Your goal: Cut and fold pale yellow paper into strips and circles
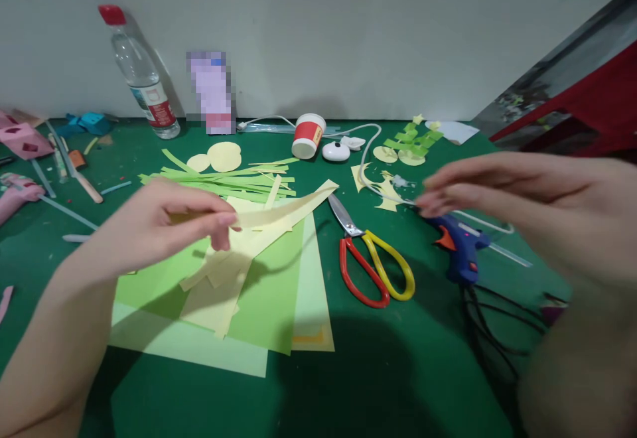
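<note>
Green covers the tabletop [318, 398], which meets a pale grey wall [279, 33] behind it. Seen from the head camera, the left hand [199, 219] has thumb and fingers pinched on one end of a pale yellow paper strip [279, 215], which stretches rightward above stacked green paper sheets [271, 312] and loose yellow cut pieces. Across the table, the right hand [497, 192] is raised, its fingertips bunched and blurred in front of the nozzle end of a blue hot glue gun [465, 252]; I cannot tell whether they grip anything or touch the gun. Between the hands lie scissors [352, 228] with one red and one yellow handle, blades pointing away from the wearer. Narrow green paper strips [219, 179] lie beyond the sheets, beside pale yellow paper discs [225, 157]. Farther back, a red-capped water bottle [154, 103] and a pixelated phone [213, 93] stand near the wall, with a red-and-white paper cup [307, 137] and a white earbud case [336, 152] to their right.
</note>
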### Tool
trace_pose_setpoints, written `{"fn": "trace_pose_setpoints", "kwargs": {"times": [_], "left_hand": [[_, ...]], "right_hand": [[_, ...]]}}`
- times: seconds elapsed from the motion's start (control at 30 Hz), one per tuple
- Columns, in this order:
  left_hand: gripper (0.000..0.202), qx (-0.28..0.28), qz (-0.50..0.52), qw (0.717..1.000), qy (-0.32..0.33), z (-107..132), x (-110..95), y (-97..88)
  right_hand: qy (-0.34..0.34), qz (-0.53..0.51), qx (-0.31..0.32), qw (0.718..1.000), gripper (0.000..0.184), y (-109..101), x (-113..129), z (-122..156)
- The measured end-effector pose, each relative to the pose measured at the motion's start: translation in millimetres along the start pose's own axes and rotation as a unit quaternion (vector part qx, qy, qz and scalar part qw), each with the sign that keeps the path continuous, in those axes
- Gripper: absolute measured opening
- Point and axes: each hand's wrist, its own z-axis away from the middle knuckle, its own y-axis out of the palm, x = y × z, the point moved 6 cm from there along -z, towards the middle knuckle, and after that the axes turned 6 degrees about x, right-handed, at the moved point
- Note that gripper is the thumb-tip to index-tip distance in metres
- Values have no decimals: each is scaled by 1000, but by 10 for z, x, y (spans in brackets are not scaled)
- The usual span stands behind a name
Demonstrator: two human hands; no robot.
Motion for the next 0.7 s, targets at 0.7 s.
{"fn": "trace_pose_setpoints", "kwargs": {"times": [0.7], "left_hand": [[20, 10, -17, 997, 75, -144, -324, 788]], "right_hand": [[-234, 204, 162, 937, 37, 1164, 325, 237]]}}
